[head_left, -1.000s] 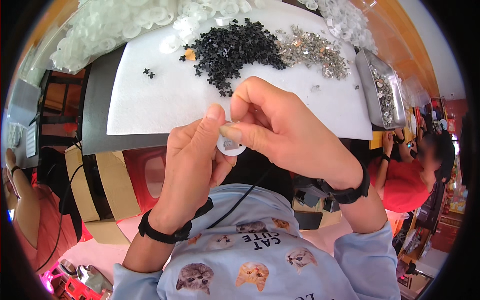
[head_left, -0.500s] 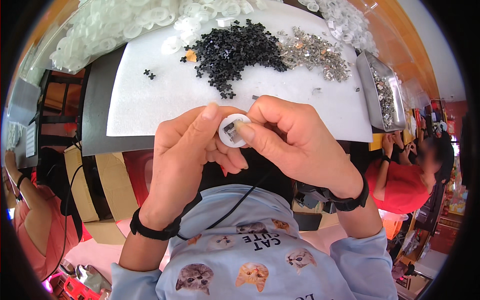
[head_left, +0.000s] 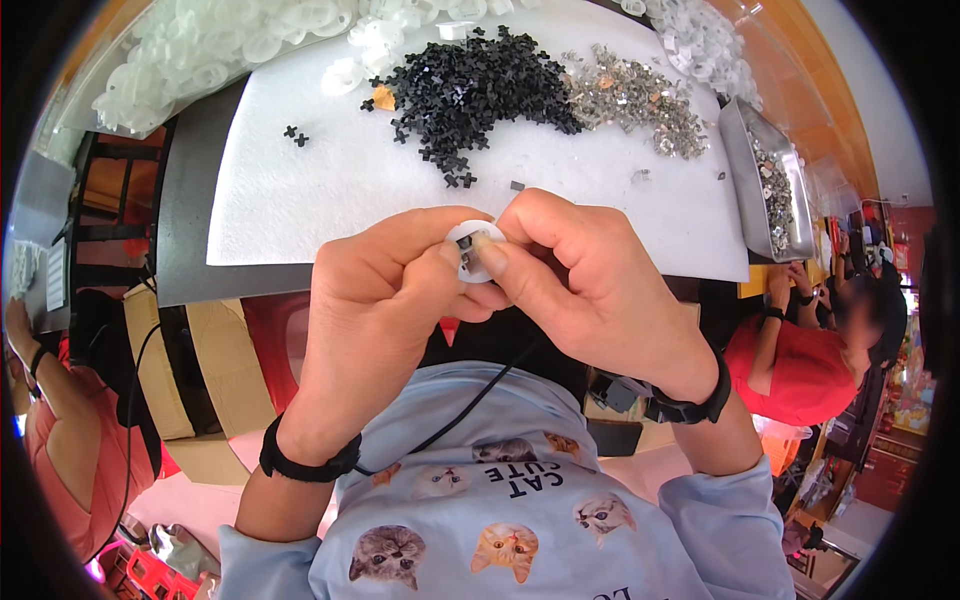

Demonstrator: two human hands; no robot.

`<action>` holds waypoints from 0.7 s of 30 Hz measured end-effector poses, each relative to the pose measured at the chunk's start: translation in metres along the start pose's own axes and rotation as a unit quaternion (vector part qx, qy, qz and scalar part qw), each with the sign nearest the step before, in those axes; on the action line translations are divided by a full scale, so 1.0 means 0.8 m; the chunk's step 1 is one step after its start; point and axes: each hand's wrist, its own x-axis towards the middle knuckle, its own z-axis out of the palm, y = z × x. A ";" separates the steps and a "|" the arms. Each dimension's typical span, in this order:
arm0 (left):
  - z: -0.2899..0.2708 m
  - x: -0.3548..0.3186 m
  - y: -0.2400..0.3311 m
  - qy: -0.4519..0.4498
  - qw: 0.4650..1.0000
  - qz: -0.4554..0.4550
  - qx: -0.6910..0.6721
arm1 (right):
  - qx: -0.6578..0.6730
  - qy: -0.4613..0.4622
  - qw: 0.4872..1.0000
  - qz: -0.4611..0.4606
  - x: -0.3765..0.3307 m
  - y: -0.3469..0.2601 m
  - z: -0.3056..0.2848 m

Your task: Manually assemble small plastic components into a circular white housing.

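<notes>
Work surface: white mat (head_left: 330,190) lying over a dark tabletop (head_left: 185,230) | Edge: orange-brown rim (head_left: 815,90) running along the far right | Below: cardboard boxes (head_left: 190,380) standing under the table | Lighting: bright, even light falling across the mat | Right: red wall (head_left: 915,225) showing.

Over the last second, the small round white plastic disc (head_left: 472,250) has been raised from just above the chest to the near edge of the white foam sheet (head_left: 330,190). It has been turned so that its flat face, earlier fully shown, is now largely covered. The left hand (head_left: 375,310) and the right hand (head_left: 590,285) have been brought closer together, and both thumbs have been pressed onto the disc's middle.
</notes>
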 end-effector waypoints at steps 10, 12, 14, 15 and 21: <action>0.003 -0.002 -0.013 0.016 0.985 0.044 0.169 | -0.030 0.002 0.999 0.012 -0.005 0.004 -0.001; 0.000 -0.002 -0.011 -0.005 0.981 0.048 0.190 | -0.047 -0.010 0.999 0.017 -0.006 0.002 -0.004; -0.004 -0.004 -0.006 -0.026 0.976 0.050 0.210 | -0.018 -0.018 0.999 0.026 -0.008 0.001 -0.005; -0.006 -0.005 0.000 -0.048 0.975 0.032 0.216 | 0.012 -0.026 0.999 0.035 -0.009 0.001 -0.005; -0.008 -0.008 0.002 -0.064 0.970 0.011 0.236 | -0.006 -0.032 0.999 0.003 -0.009 0.006 -0.004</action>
